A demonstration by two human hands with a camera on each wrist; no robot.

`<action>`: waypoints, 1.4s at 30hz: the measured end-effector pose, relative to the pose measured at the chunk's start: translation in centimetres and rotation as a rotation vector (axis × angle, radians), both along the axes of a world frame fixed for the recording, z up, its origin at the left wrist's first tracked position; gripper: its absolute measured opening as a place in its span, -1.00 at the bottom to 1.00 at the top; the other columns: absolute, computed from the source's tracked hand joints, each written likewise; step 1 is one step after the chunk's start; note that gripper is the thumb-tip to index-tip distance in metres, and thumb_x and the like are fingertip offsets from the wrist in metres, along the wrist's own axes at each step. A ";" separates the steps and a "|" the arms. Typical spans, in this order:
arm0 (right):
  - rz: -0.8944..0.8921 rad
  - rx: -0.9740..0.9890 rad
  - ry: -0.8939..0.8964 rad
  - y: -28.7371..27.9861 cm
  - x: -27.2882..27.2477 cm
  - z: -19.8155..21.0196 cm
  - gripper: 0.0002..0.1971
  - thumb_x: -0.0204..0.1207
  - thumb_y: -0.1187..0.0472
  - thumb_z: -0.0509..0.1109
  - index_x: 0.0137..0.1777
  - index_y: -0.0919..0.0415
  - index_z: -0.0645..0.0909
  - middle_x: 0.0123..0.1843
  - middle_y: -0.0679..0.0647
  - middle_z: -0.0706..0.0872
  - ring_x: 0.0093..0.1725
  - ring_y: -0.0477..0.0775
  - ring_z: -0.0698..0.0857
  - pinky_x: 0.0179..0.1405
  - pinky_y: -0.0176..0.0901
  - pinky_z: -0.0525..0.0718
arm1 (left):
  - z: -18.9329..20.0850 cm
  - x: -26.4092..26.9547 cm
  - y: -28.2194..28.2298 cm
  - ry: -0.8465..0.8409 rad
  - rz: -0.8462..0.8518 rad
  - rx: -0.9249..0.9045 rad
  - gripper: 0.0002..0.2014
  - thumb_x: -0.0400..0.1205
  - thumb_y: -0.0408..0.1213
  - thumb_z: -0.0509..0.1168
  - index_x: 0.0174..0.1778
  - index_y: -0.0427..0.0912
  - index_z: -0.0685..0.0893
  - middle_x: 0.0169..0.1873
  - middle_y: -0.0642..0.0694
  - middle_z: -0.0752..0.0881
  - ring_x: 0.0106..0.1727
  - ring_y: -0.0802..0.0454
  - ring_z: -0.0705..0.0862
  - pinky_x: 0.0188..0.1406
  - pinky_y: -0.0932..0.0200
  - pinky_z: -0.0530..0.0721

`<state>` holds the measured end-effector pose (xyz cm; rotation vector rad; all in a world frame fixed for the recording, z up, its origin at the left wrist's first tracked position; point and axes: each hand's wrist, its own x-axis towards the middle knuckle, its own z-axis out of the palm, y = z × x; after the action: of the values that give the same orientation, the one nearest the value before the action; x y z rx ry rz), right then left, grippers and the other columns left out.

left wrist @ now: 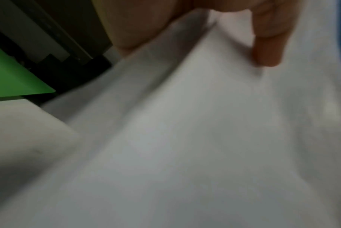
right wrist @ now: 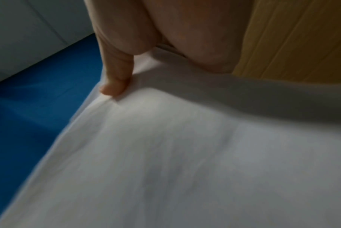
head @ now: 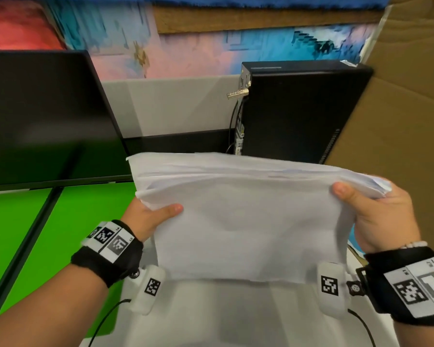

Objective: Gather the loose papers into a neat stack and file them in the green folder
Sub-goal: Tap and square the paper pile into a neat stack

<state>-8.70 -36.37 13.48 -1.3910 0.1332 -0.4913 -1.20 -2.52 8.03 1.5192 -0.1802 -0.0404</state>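
Observation:
A stack of white papers (head: pixel 246 216) hangs upright in the air above the white desk, its top edges uneven. My left hand (head: pixel 156 214) grips its left side, thumb on the front sheet. My right hand (head: pixel 361 204) grips the right side the same way. The remaining fingers of both hands are hidden behind the sheets. The open green folder (head: pixel 60 221) lies flat on the desk to the left, under the monitor. In the left wrist view the papers (left wrist: pixel 185 138) fill the frame beside a corner of the folder (left wrist: pixel 13 80). The right wrist view shows my thumb pressing the papers (right wrist: pixel 185 154).
A black monitor (head: pixel 48 116) stands at the left over the folder. A black computer case (head: pixel 293 108) stands behind the papers. A brown cardboard sheet (head: pixel 398 121) leans at the right. Something blue (right wrist: pixel 29 115) lies under the papers' right side. White desk (head: pixel 236 316) lies below.

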 end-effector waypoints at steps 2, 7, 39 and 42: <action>-0.027 0.037 -0.007 1.2 -0.2 -0.4 -0.66 -0.08 0.05 0.64 -0.26 0.09 0.78 -0.31 -0.03 0.83 -0.29 -0.06 0.79 -0.23 -0.19 0.77 | 0.6 -0.4 -0.5 -0.055 0.089 0.017 -0.58 0.13 -0.24 0.53 -0.09 0.01 0.67 -0.32 0.29 0.82 -0.25 0.37 0.76 -0.28 0.47 0.68; -0.010 0.145 0.070 4.2 -1.0 -2.7 -0.82 0.14 0.15 0.51 -0.21 0.02 0.75 -0.30 -0.10 0.82 -0.33 -0.19 0.78 -0.42 -0.41 0.69 | -0.5 -1.3 -1.4 -0.218 0.184 0.215 -0.57 0.28 -0.34 0.47 0.08 -0.05 0.65 -0.19 0.54 0.73 -0.05 0.55 0.67 0.02 0.58 0.54; -0.123 0.022 0.191 2.5 -0.9 -5.3 -0.90 0.49 0.12 0.36 -0.02 -0.06 0.61 -0.02 -0.07 0.62 -0.01 0.05 0.64 -0.28 -0.21 0.66 | 0.7 -1.4 -2.4 -0.159 0.296 0.004 -0.75 0.26 -0.01 0.32 -0.15 0.31 0.66 -0.06 0.00 0.71 0.02 -0.11 0.66 0.07 -0.04 0.63; -0.208 -0.084 0.149 2.6 -0.6 -4.8 -0.87 0.33 -0.11 0.34 -0.17 -0.20 0.67 0.03 -0.07 0.67 0.12 0.13 0.63 0.10 0.09 0.65 | 1.4 -1.2 -2.8 -0.202 0.355 0.035 -0.86 0.32 -0.04 0.30 -0.25 0.27 0.69 -0.04 0.11 0.71 0.09 -0.01 0.65 0.22 -0.03 0.56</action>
<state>-9.34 -33.77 8.66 -1.5040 0.3844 -0.5702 -2.38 -5.34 9.48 1.5700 -0.0681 0.3952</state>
